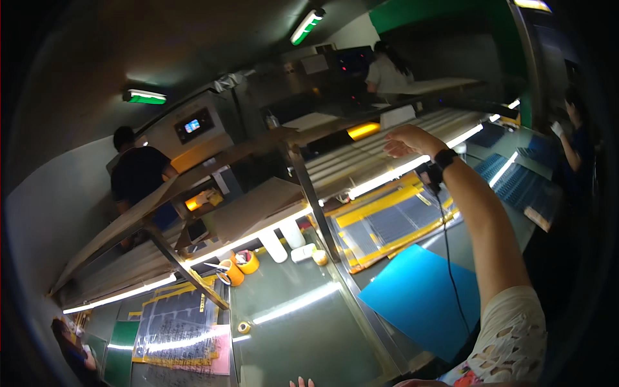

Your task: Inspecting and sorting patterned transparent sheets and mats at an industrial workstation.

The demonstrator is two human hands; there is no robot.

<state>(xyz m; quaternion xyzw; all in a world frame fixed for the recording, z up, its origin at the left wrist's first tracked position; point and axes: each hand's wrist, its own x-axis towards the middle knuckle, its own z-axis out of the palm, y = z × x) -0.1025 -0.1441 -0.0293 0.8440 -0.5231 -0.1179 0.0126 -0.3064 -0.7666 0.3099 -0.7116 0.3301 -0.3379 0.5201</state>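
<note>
My right arm reaches up over the bench, and my right hand is raised in front of the slatted shelf. Its fingers are loosely bent with nothing visible in them. A black watch circles that wrist. Below the wrist is a dark device with a black cable hanging from it. Only the fingertips of my left hand show, stretched out at the near edge of the glass-like worktop. A bright blue sheet lies under my right forearm, beside dark film sheets edged with yellow tape.
White bottles, an orange tape roll with scissors and a small roll stand on the worktop. More taped film lies left. Metal shelf posts rise from the bench. Other people work around it.
</note>
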